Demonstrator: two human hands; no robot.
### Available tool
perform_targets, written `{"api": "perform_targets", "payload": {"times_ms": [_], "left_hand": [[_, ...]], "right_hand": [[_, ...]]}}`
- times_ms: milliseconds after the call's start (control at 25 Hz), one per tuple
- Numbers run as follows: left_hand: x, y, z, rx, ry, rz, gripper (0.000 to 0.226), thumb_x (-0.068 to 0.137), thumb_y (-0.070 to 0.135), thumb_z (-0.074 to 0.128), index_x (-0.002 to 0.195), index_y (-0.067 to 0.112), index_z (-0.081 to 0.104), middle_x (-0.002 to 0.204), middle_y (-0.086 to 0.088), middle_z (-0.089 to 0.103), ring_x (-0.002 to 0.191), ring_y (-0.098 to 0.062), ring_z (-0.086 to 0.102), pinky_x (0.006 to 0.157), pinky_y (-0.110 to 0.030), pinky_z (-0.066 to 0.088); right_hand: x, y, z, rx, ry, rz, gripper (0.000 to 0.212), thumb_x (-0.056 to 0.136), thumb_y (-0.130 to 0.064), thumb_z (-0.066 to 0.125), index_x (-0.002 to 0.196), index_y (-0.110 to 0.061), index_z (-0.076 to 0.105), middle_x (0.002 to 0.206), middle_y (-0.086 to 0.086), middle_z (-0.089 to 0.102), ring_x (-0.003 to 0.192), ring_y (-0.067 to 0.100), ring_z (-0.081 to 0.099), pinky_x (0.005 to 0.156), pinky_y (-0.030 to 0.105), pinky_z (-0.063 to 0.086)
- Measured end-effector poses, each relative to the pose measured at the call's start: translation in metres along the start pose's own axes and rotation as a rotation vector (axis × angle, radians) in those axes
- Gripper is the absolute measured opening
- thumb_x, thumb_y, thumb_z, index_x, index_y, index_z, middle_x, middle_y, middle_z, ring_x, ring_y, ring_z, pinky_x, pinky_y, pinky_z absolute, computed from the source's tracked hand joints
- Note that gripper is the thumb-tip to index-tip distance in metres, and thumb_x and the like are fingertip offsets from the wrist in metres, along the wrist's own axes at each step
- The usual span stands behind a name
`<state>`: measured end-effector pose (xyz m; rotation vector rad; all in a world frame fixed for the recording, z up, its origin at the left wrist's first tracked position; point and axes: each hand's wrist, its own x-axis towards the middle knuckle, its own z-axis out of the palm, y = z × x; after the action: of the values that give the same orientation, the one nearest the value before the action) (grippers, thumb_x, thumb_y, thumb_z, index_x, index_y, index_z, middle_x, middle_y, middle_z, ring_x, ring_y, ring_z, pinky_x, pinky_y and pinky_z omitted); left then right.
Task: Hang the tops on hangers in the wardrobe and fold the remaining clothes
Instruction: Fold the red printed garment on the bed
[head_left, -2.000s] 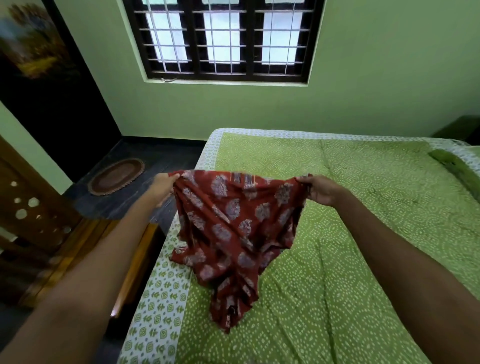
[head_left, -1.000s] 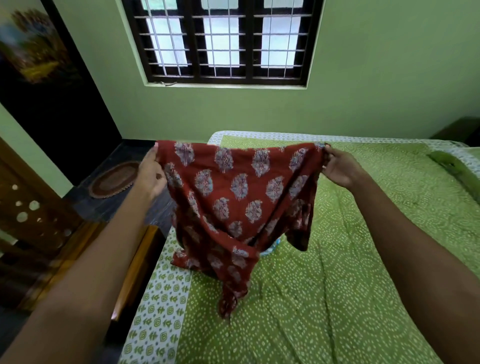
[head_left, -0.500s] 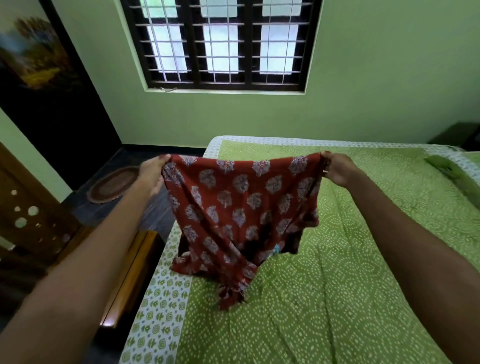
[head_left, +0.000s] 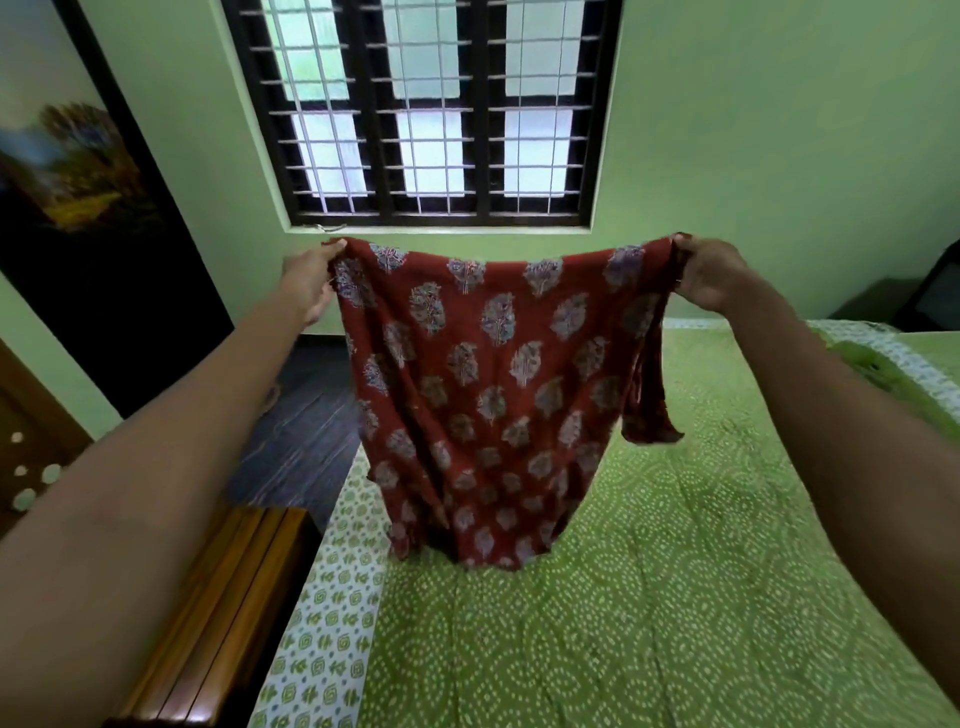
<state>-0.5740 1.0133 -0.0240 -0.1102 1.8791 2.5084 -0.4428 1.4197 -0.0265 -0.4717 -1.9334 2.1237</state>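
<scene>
A dark red top (head_left: 493, 395) printed with grey floral motifs hangs spread out in the air above the bed (head_left: 649, 597). My left hand (head_left: 311, 283) pinches its upper left corner. My right hand (head_left: 709, 278) grips its upper right corner at about the same height. The cloth hangs flat between them, and a short sleeve dangles at the right side. Its lower hem hangs just above the green dotted bedspread. No hanger or wardrobe shows in this view.
The bed's wooden side rail (head_left: 218, 623) runs along the lower left, with dark floor (head_left: 296, 426) beyond it. A barred window (head_left: 431, 114) sits in the green wall ahead. A dark doorway (head_left: 104, 249) is at the left. A dark piece of furniture (head_left: 930, 296) stands far right.
Both hands have risen and moved further apart, lifting the top off the bed and stretching it out flat. The bunched cloth now hangs straight down.
</scene>
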Motion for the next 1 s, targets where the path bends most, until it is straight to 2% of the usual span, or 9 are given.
{"api": "perform_targets", "payload": {"times_ms": [160, 280, 480, 640, 760, 800, 880, 920, 1000], "left_hand": [[0.003, -0.005, 0.003, 0.026, 0.011, -0.06, 0.007, 0.091, 0.007, 0.058, 0.092, 0.001, 0.054, 0.092, -0.009, 0.063, 0.078, -0.011, 0.062, 0.063, -0.013, 0.052], [0.006, -0.024, -0.004, 0.012, 0.01, -0.106, 0.011, 0.091, 0.006, 0.056, 0.101, -0.001, 0.055, 0.094, -0.009, 0.062, 0.081, -0.012, 0.061, 0.065, -0.017, 0.053], [0.018, -0.04, -0.016, 0.031, -0.018, -0.131, 0.027, 0.092, 0.007, 0.055, 0.117, -0.001, 0.05, 0.097, -0.008, 0.063, 0.085, -0.014, 0.062, 0.082, -0.025, 0.053], [0.022, -0.049, -0.026, 0.159, 0.03, -0.134, 0.018, 0.09, 0.006, 0.058, 0.106, -0.001, 0.054, 0.099, -0.011, 0.062, 0.084, -0.015, 0.06, 0.089, -0.027, 0.051], [0.02, -0.057, -0.035, 0.268, 0.046, -0.165, 0.016, 0.089, 0.004, 0.059, 0.102, 0.0, 0.052, 0.124, -0.022, 0.055, 0.086, -0.016, 0.059, 0.082, -0.026, 0.049], [0.021, -0.06, -0.039, 0.272, 0.034, -0.169, 0.029, 0.087, 0.001, 0.06, 0.113, -0.002, 0.046, 0.13, -0.025, 0.049, 0.093, -0.02, 0.059, 0.088, -0.028, 0.049], [0.018, -0.062, -0.045, 0.264, -0.035, -0.131, 0.064, 0.082, -0.008, 0.062, 0.135, 0.0, 0.027, 0.132, -0.026, 0.041, 0.112, -0.03, 0.052, 0.097, -0.033, 0.046], [0.015, -0.065, -0.048, 0.33, -0.084, -0.114, 0.071, 0.08, -0.013, 0.062, 0.139, 0.0, 0.024, 0.127, -0.023, 0.044, 0.113, -0.03, 0.051, 0.095, -0.031, 0.047], [0.014, -0.07, -0.054, 0.592, -0.131, -0.066, 0.059, 0.078, -0.015, 0.062, 0.132, -0.005, 0.041, 0.11, -0.016, 0.056, 0.098, -0.025, 0.055, 0.08, -0.024, 0.05]], "right_hand": [[0.002, -0.001, -0.013, -0.175, 0.048, 0.044, 0.031, 0.097, -0.011, 0.034, 0.072, -0.017, 0.052, 0.055, -0.005, 0.059, 0.069, 0.016, 0.052, 0.066, 0.029, 0.043], [0.0, 0.015, -0.011, -0.238, 0.033, 0.137, 0.029, 0.097, -0.01, 0.036, 0.075, -0.016, 0.054, 0.049, -0.007, 0.061, 0.068, 0.013, 0.052, 0.059, 0.025, 0.047], [-0.005, 0.03, -0.015, -0.01, -0.049, 0.165, 0.023, 0.096, -0.013, 0.041, 0.082, -0.011, 0.059, 0.066, 0.0, 0.065, 0.067, 0.013, 0.06, 0.066, 0.026, 0.048], [-0.006, 0.053, -0.014, -0.114, 0.041, 0.19, 0.033, 0.094, 0.002, 0.041, 0.067, -0.007, 0.058, 0.056, 0.003, 0.057, 0.056, 0.013, 0.053, 0.053, 0.023, 0.049], [-0.009, 0.055, -0.013, -0.046, 0.026, 0.151, 0.02, 0.093, 0.0, 0.044, 0.081, -0.013, 0.052, 0.075, 0.005, 0.049, 0.07, 0.014, 0.049, 0.068, 0.028, 0.042], [-0.01, 0.055, -0.013, -0.089, -0.046, 0.149, 0.016, 0.09, 0.002, 0.047, 0.09, -0.011, 0.057, 0.081, 0.005, 0.053, 0.079, 0.015, 0.051, 0.072, 0.028, 0.042], [-0.01, 0.059, -0.014, -0.338, -0.142, 0.125, 0.031, 0.08, 0.016, 0.052, 0.105, 0.002, 0.062, 0.089, 0.007, 0.059, 0.089, 0.019, 0.054, 0.073, 0.025, 0.045], [-0.012, 0.06, -0.013, -0.511, -0.119, 0.064, 0.037, 0.074, 0.021, 0.054, 0.106, 0.007, 0.063, 0.087, 0.008, 0.062, 0.087, 0.022, 0.055, 0.068, 0.023, 0.046], [-0.015, 0.062, -0.006, -0.918, -0.009, -0.124, 0.031, 0.069, 0.016, 0.062, 0.096, 0.003, 0.071, 0.077, 0.015, 0.066, 0.078, 0.028, 0.058, 0.056, 0.022, 0.04]]}}
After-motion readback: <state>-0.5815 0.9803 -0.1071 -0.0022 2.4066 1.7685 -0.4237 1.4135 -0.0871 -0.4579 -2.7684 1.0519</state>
